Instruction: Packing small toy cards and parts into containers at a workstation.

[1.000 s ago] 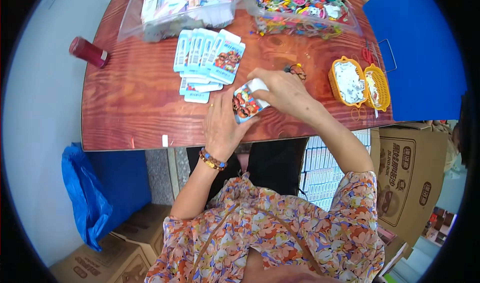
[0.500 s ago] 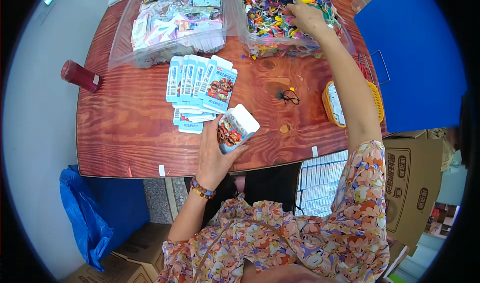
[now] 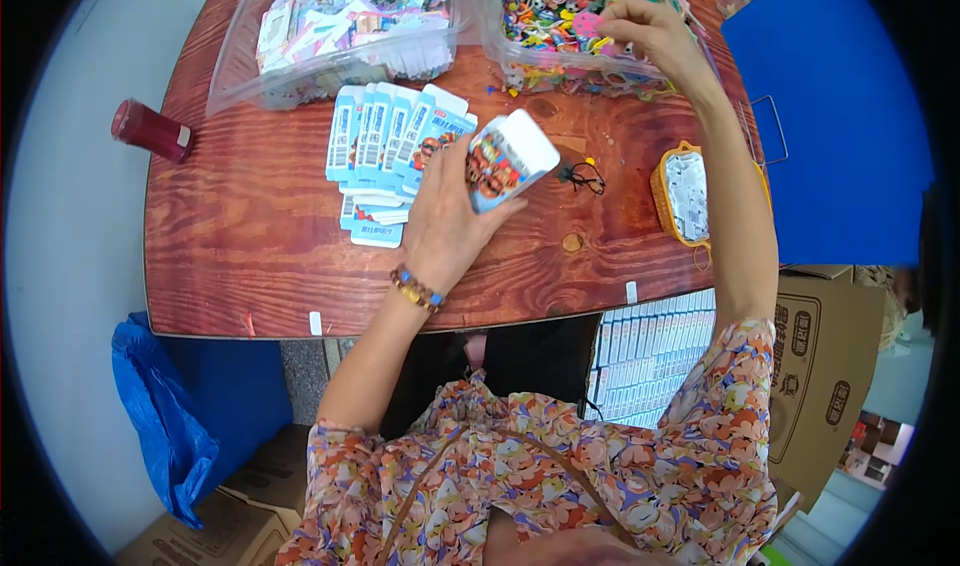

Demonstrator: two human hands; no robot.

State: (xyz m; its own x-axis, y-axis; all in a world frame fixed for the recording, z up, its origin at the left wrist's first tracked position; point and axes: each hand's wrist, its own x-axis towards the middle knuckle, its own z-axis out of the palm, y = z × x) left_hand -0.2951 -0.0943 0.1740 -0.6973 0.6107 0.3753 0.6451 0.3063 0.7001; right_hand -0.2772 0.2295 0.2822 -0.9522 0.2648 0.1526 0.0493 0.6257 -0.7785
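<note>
My left hand [image 3: 447, 206] wraps round a small light-blue and white printed carton [image 3: 497, 166], tilted to the right above the table. Behind it lies a fanned stack of similar flat cartons [image 3: 375, 136]. Over the front part of a clear bin of mixed small plastic trinkets [image 3: 545, 28], my right hand [image 3: 655, 38] pinches a flat pink trinket [image 3: 587, 25] at its fingertips. The trinket's exact kind is too small to make out.
Left of the trinkets stands a clear bin of small flat packets [image 3: 350, 31]. A dark red cylinder [image 3: 152, 131] lies at the table's left edge. A black stringy piece [image 3: 582, 177] rests mid-table, near a yellow basket [image 3: 663, 201]. Boxed rows [image 3: 650, 356] sit below the table edge.
My left hand has lifted the carton away from the table's near edge, up and to the right. My right hand has drawn back toward the bin's front, with a pink trinket at its fingertips.
</note>
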